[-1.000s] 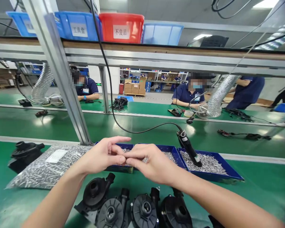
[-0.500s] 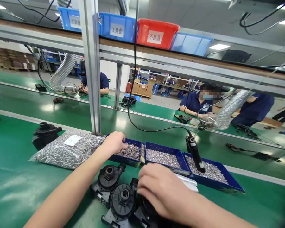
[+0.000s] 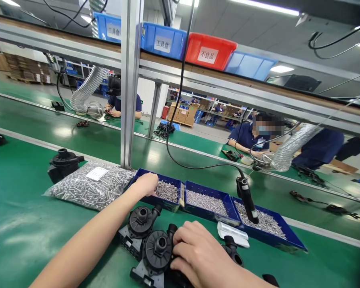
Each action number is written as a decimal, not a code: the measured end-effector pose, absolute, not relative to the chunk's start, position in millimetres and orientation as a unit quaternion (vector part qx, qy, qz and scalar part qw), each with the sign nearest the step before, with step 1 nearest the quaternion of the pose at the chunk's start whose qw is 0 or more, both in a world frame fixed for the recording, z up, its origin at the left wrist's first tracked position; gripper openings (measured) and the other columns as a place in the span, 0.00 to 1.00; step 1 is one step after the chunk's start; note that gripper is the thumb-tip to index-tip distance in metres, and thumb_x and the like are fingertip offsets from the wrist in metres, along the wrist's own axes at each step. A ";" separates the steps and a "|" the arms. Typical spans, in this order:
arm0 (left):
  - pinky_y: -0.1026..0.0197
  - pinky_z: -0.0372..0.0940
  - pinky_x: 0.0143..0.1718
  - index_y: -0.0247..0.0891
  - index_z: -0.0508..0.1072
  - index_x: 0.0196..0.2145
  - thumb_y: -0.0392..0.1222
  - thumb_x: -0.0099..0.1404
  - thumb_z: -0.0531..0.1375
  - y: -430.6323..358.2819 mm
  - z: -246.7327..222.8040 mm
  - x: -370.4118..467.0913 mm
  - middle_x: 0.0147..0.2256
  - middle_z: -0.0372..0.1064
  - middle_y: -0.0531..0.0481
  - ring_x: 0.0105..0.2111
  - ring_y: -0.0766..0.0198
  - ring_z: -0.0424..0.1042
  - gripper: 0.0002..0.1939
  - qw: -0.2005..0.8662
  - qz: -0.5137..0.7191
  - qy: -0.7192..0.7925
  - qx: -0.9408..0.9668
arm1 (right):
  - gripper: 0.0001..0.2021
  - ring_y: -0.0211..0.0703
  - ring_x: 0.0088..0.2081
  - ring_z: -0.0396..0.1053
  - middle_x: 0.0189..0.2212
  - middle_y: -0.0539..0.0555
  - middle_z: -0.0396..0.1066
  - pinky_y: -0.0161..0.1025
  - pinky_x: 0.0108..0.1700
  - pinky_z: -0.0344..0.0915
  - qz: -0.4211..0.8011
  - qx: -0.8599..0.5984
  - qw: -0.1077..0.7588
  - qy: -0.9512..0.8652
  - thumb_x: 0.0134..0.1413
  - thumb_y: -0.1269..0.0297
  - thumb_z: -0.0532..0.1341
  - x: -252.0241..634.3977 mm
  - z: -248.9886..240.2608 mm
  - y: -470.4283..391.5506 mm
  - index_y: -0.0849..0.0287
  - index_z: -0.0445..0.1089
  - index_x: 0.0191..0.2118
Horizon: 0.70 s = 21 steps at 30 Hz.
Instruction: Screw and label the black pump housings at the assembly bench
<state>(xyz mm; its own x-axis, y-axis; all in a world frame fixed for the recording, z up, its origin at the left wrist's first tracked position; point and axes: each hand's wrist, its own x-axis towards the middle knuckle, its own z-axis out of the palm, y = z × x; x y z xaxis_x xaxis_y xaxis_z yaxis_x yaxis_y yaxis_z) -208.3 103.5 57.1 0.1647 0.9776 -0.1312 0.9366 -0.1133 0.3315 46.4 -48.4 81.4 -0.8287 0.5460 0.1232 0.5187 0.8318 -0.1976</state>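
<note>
My left hand (image 3: 147, 185) reaches into the left blue bin (image 3: 171, 205) of long screws (image 3: 167, 191); its fingertips are hidden behind the hand. My right hand (image 3: 195, 250) has its fingers curled down over a black pump-like housing that it mostly covers. Whatever those fingers hold is hidden. Left of it stand two more black round pump housings, a nearer one (image 3: 157, 252) and a farther one (image 3: 141, 221), each with an upright nozzle and a grey bracket. Another black spout (image 3: 233, 251) shows beyond my right wrist.
A middle blue bin (image 3: 208, 216) holds tiny metal parts, the right bin (image 3: 294, 240) more screws. Over the latter hangs a black electric screwdriver (image 3: 247, 200) on a cable. A clear bag of screws (image 3: 93, 186) and a black pump (image 3: 64, 163) lie left. A metal post (image 3: 128, 120) rises behind.
The view has shifted slightly. My left hand has sunk lower into the left bin. My right hand has moved a little nearer me, uncovering a white piece and a black spout.
</note>
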 end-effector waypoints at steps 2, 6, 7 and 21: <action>0.58 0.72 0.48 0.38 0.81 0.29 0.33 0.44 0.81 104.7 55.5 -207.7 0.34 0.81 0.40 0.42 0.47 0.81 0.16 0.182 0.067 0.632 0.750 | 0.11 0.45 0.40 0.69 0.40 0.50 0.76 0.44 0.43 0.59 0.095 -0.292 0.094 -0.947 0.66 0.57 0.71 46.4 79.5 -46.8 0.56 0.76 0.34; 0.54 0.74 0.50 0.36 0.79 0.28 0.32 0.51 0.79 105.6 51.2 -203.5 0.34 0.81 0.42 0.41 0.52 0.81 0.13 0.195 0.073 0.622 0.755 | 0.14 0.45 0.40 0.71 0.39 0.50 0.77 0.43 0.42 0.61 0.115 -0.302 0.110 -0.940 0.60 0.52 0.75 46.8 77.0 -44.6 0.56 0.77 0.36; 0.52 0.74 0.52 0.35 0.79 0.29 0.33 0.53 0.79 105.8 50.2 -202.4 0.35 0.81 0.42 0.41 0.52 0.81 0.12 0.198 0.074 0.623 0.753 | 0.14 0.45 0.40 0.71 0.39 0.50 0.77 0.43 0.42 0.62 0.116 -0.302 0.111 -0.940 0.60 0.52 0.75 46.8 76.8 -44.8 0.56 0.78 0.35; 0.55 0.74 0.40 0.34 0.78 0.32 0.56 0.50 0.80 118.2 61.9 -236.4 0.27 0.76 0.47 0.33 0.56 0.77 0.25 0.459 0.297 0.536 0.643 | 0.05 0.48 0.43 0.75 0.39 0.55 0.78 0.41 0.44 0.66 0.064 -0.336 0.177 -0.923 0.68 0.68 0.65 39.5 114.4 5.5 0.58 0.80 0.39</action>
